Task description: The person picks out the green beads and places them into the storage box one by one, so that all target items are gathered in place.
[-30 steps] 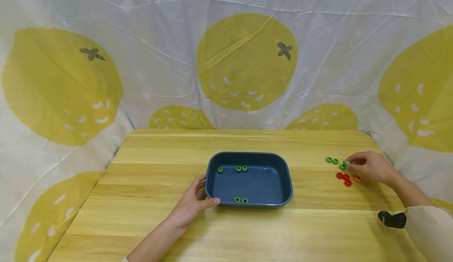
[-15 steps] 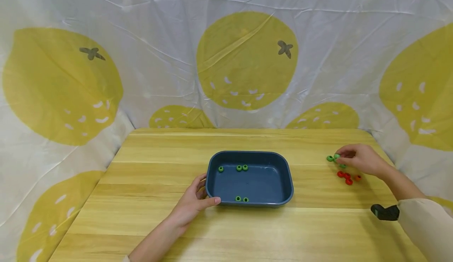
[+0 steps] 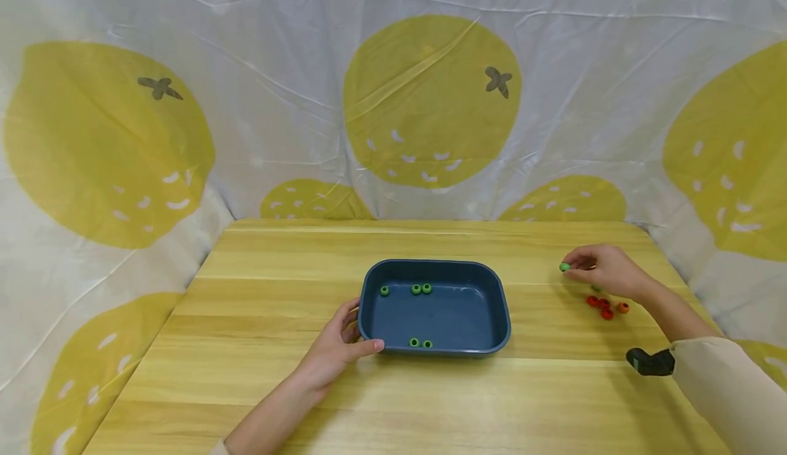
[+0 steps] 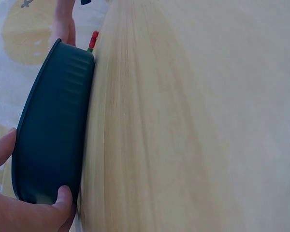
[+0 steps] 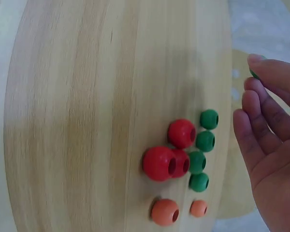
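Observation:
A dark blue rectangular tray (image 3: 430, 354) sits mid-table, with several green beads (image 3: 416, 289) lying inside. My left hand (image 3: 332, 352) grips its left end, thumb on the near rim; the left wrist view shows fingers on both sides of that end. Off to the right, my right hand (image 3: 605, 270) pinches a green bead (image 3: 564, 267) between thumb and fingertips. Below this hand lie red beads (image 5: 182, 133), several loose green beads (image 5: 209, 119) and orange beads (image 5: 165, 211). The head view hides most of those green beads behind the hand.
The light wooden table (image 3: 295, 257) ends at a white cloth backdrop (image 3: 295, 113) printed with yellow fruit. A black strap-like piece (image 3: 650, 362) sticks out from the right sleeve (image 3: 719, 380) above the tabletop.
My right hand has moved left across the loose green beads, carrying the pinched green bead with it. My left hand and the tray stay where they were.

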Tool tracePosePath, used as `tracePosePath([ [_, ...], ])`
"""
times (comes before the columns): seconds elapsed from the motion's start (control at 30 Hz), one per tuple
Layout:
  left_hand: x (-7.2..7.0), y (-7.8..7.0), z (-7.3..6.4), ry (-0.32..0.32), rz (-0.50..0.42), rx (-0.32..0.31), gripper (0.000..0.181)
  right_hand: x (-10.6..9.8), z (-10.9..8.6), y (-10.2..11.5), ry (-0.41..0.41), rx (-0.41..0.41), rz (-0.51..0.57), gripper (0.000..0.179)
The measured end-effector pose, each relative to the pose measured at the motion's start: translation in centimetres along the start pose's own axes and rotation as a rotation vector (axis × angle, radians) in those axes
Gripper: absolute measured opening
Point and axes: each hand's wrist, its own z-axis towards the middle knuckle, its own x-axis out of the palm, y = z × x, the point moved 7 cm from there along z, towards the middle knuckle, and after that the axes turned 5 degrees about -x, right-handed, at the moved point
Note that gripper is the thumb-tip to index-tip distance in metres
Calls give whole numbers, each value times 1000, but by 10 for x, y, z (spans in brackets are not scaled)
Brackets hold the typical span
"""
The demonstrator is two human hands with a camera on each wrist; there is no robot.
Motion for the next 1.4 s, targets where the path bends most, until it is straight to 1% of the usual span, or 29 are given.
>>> tracePosePath([
  [0.2,0,-1,0,0,0,3,86,5,9,13,-1,-24,17,18],
  [0.33,-2,1,2,-4,-1,-1,87,10,15,23,22,-43,52,19],
  [0.57,-3,2,2,-2,7,9,89,14,27,40,39,-61,79,18],
  [0.83,-4,2,2,-13,-16,0,87,22,42,60,134,-87,218,23],
  [1.03,-4,1,0,-17,-2,-4,87,27,52,78,190,-135,234,21],
  [1.27,-2,1,0,-1,-12,-4,87,37,66,101,262,-164,275,15],
  [1.4,-1,1,0,5,-13,-3,87,43,73,115,292,-217,279,14],
])
